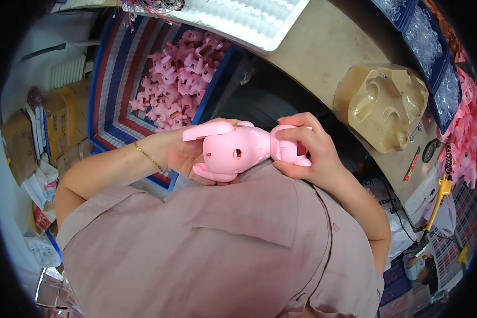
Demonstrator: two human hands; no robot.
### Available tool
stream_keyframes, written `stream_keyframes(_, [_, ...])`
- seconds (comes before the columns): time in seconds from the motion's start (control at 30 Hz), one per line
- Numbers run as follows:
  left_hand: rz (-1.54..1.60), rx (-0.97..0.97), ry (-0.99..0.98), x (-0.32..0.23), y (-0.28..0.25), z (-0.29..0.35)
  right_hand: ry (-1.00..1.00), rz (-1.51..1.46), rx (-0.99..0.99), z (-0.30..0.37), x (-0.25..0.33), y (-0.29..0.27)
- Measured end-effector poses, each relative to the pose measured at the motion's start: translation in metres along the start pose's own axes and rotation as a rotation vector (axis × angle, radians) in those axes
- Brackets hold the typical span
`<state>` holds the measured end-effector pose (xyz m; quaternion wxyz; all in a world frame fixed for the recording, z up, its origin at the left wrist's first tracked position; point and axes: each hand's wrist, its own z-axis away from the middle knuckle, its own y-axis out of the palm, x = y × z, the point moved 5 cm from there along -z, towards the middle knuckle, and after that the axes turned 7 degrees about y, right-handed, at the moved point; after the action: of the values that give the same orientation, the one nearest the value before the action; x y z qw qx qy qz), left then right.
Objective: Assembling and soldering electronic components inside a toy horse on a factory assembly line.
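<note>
A glossy pink plastic toy body (pixel 252 146) lies sideways in front of my chest. It has rounded limbs, a dark hole in the middle and a small red spot near its left end. My left hand (pixel 188 156) is wrapped under and behind the wide left end, most of its fingers hidden by the toy. At the narrower right end, my right hand (pixel 319 151) grips a smaller pink part, thumb below and fingers above. That part meets the body at a narrow neck; whether it is fixed there I cannot tell.
Beyond my left arm stands a blue-framed bin (pixel 119 114) with striped lining, heaped with pink toy parts (pixel 183 74). A white ribbed tray (pixel 249 21) sits at the far edge. On the table (pixel 328 40) to the right are a tan moulded form (pixel 381 106), a red cutter (pixel 411 164) and blue bins (pixel 442 74) of clear pieces.
</note>
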<state>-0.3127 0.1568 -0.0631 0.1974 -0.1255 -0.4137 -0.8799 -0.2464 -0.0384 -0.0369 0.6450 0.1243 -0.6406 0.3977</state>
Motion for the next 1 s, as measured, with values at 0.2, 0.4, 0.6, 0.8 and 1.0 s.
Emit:
stream_keyframes(0.2, [-0.118,-0.05,0.267,-0.034,-0.014,0.017,0.016,0.088,0.014,-0.022,0.027,-0.017])
stream_keyframes(0.4, [0.207,-0.336,0.644,-0.087,-0.203,0.06,0.161,-0.016,-0.187,-0.008,0.034,-0.046])
stream_keyframes(0.6, [-1.072,-0.257,0.971,-0.072,-0.167,0.058,0.148,0.047,-0.148,0.0,0.047,-0.049])
stream_keyframes(0.8, [-0.779,0.113,2.598,-0.03,0.03,0.019,0.006,-0.166,0.049,-0.026,0.077,-0.018])
stream_keyframes(1.0, [-0.853,0.544,2.984,-0.007,0.044,0.059,-0.267,-0.118,-0.059,-0.04,0.104,-0.011])
